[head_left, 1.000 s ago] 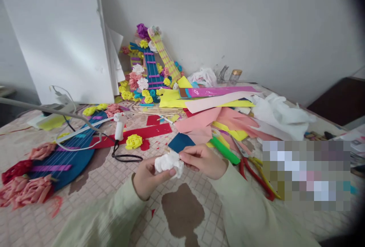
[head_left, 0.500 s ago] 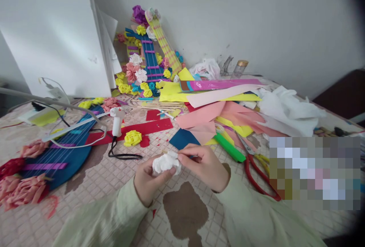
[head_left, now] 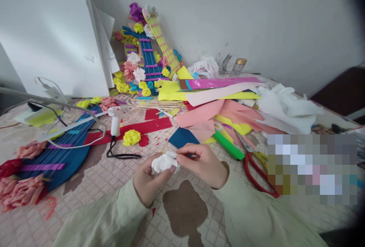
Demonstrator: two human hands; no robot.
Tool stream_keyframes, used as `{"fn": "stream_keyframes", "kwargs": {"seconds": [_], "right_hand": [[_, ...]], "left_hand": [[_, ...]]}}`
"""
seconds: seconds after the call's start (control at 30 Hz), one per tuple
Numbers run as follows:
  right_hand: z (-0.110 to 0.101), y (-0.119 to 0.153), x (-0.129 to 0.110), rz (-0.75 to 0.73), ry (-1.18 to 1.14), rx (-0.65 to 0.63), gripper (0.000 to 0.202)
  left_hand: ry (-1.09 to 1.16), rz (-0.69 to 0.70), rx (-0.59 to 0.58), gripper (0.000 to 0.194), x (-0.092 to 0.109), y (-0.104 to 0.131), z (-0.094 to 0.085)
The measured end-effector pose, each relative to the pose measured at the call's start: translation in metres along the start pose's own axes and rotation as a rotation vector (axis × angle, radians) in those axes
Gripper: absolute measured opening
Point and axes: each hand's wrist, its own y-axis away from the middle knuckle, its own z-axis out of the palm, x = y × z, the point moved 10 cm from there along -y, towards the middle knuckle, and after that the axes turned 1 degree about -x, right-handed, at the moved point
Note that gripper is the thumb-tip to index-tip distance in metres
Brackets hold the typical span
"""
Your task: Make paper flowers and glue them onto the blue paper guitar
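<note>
A white crepe-paper flower (head_left: 163,164) with ruffled petals sits in my left hand (head_left: 148,180), the thumb pressed on its lower right side and the fingers curled behind it. My right hand (head_left: 203,165) pinches a petal edge at the flower's right side between thumb and index finger. Both hands are low over the table. Just left of them lie a yellow paper flower (head_left: 131,137) and a white hot glue gun (head_left: 115,121) with a black cord. A dark blue paper piece (head_left: 183,137) lies right behind my right hand.
A blue paper guitar (head_left: 71,155) with pink and red flowers lies at left. Decorated guitars (head_left: 148,53) lean against the wall. Pink paper strips (head_left: 199,113), a green roll (head_left: 228,146) and red-handled scissors (head_left: 256,174) are at right. A blurred patch covers the far right.
My right fingers have shifted slightly at the flower's right edge, where a white petal now stands out more. The view has moved a little; the other things stay in place.
</note>
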Motion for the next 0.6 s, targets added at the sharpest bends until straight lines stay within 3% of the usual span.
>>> {"fn": "stream_keyframes", "kwargs": {"seconds": [0.27, 0.43, 0.6], "right_hand": [[0.005, 0.0, -0.002, -0.009, 0.021, -0.025, 0.011], [0.005, 0.001, -0.006, -0.074, 0.05, 0.041, 0.01], [0.002, 0.005, -0.013, -0.152, 0.012, 0.129, 0.011]], "left_hand": [[-0.089, -0.011, 0.099, 0.017, 0.007, 0.001, -0.007], [-0.23, 0.121, 0.085, 0.012, 0.018, -0.002, -0.007], [-0.146, 0.087, 0.131, 0.012, 0.016, -0.001, -0.012]]}}
